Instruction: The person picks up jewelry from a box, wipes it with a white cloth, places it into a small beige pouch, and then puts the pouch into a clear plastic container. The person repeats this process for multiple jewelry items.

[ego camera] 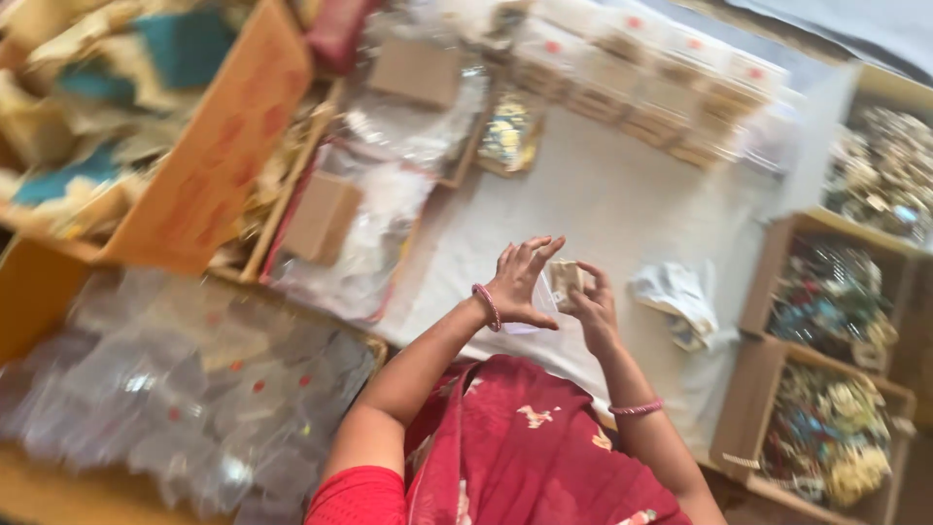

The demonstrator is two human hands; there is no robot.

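We pinched small beige packet (564, 280) in right hand (593, 309) fingertips; left hand (520, 282) spread, touching packet's left side.

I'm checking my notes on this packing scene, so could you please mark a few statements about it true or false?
1. The right hand holds a small packet. True.
2. The left hand rests flat on the white cloth. False: it is raised, fingers spread, beside the packet.
3. Both wrists wear pink bangles. True: left bangle, right bangle.
4. The cardboard boxes on the right are bare inside. False: they hold heaps of colourful jewellery.
5. A crumpled pile of clear pouches lies just right of the hands. True.
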